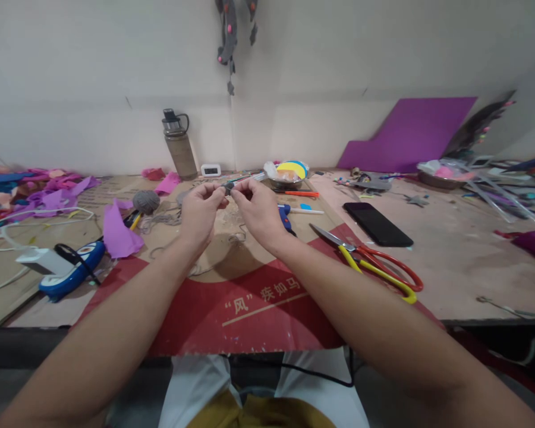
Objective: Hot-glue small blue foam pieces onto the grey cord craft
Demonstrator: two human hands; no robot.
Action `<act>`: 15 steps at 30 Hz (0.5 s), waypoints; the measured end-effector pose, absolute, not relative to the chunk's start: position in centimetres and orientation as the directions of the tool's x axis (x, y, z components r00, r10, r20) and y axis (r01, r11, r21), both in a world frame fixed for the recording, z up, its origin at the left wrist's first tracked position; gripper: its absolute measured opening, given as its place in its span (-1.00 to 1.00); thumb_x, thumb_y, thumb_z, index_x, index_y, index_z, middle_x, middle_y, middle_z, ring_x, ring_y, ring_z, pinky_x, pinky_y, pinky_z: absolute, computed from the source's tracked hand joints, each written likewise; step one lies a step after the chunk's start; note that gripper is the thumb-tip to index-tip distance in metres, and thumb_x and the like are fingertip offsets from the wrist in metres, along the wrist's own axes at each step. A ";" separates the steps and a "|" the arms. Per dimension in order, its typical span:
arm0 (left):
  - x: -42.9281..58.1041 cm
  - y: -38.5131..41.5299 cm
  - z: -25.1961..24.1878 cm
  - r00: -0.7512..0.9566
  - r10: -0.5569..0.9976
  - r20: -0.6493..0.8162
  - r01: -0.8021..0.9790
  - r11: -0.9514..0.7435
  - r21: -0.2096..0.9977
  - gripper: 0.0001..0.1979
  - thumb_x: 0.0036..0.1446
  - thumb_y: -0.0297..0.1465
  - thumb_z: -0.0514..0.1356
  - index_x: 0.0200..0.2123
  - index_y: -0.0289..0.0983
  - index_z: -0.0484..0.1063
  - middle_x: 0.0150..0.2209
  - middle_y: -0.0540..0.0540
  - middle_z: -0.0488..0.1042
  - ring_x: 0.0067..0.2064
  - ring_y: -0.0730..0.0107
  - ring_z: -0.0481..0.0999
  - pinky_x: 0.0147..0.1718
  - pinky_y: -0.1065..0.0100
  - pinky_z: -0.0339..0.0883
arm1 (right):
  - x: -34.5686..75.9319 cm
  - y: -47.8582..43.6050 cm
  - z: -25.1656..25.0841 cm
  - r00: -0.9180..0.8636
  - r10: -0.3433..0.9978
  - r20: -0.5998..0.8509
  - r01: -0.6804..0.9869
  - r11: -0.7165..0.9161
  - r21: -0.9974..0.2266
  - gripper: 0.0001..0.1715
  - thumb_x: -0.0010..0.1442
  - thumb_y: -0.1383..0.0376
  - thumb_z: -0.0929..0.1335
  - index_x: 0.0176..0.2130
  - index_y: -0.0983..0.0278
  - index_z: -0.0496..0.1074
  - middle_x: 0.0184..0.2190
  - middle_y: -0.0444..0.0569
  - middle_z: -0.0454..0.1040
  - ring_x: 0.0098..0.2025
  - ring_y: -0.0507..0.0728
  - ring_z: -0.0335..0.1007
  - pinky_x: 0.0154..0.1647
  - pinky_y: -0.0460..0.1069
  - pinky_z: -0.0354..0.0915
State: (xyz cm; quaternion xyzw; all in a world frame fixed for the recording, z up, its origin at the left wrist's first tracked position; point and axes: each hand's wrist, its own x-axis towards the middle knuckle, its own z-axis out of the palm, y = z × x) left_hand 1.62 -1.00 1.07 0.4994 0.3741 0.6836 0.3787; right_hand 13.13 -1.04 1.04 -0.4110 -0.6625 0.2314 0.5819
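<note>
My left hand (200, 211) and my right hand (256, 208) are raised together over the red and tan cardboard (258, 309). Their fingertips pinch a small dark grey piece (227, 188) between them. Grey yarn trails down from the hands to the cardboard. A grey yarn ball (145, 201) lies to the left of my left hand. A blue glue gun (286, 217) lies just right of my right hand.
Scissors with yellow and red handles (374, 264) and a black phone (377, 224) lie at right. A water bottle (178, 145), a small clock (210, 170) and a bowl (288, 172) stand at the wall. Purple and pink felt scraps (116, 229) and a white cable lie at left.
</note>
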 end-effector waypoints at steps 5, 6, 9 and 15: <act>1.9 -1.3 1.3 -0.221 0.899 0.379 -0.142 -0.414 0.899 -0.93 -0.02 -0.52 0.22 -0.51 -0.29 0.41 -0.52 0.03 0.37 -0.51 0.58 0.33 -0.43 0.47 0.26 | 13.2 -1.1 1.3 0.026 0.847 0.531 0.257 0.507 -0.822 -0.85 0.14 0.28 0.31 -0.45 0.25 0.33 -0.48 -0.14 0.41 -0.41 0.03 0.29 -0.30 -0.02 0.21; 1.9 -1.3 1.3 -0.219 0.897 0.383 -0.138 -0.417 0.898 -0.93 -0.02 -0.52 0.22 -0.51 -0.29 0.41 -0.53 0.03 0.38 -0.51 0.58 0.34 -0.43 0.47 0.26 | 13.2 -1.0 1.4 0.030 0.851 0.525 0.254 0.502 -0.827 -0.86 0.14 0.29 0.31 -0.46 0.26 0.33 -0.48 -0.14 0.41 -0.41 0.03 0.29 -0.30 -0.02 0.22; 1.8 -1.2 1.2 -0.207 0.889 0.409 -0.125 -0.438 0.890 -0.94 -0.03 -0.51 0.23 -0.51 -0.29 0.41 -0.52 0.03 0.38 -0.51 0.57 0.34 -0.43 0.46 0.25 | 13.3 -1.0 1.5 0.033 0.858 0.513 0.260 0.488 -0.833 -0.85 0.14 0.29 0.31 -0.47 0.26 0.33 -0.48 -0.14 0.42 -0.42 0.02 0.29 -0.30 -0.02 0.22; 1.5 -0.7 0.7 -0.140 0.867 0.479 -0.091 -0.493 0.865 -0.95 -0.03 -0.48 0.22 -0.50 -0.29 0.43 -0.56 0.03 0.38 -0.51 0.56 0.33 -0.44 0.46 0.22 | 13.4 -1.1 1.7 0.045 0.864 0.502 0.275 0.472 -0.838 -0.85 0.12 0.31 0.33 -0.48 0.28 0.35 -0.50 -0.15 0.41 -0.43 0.00 0.27 -0.32 -0.05 0.20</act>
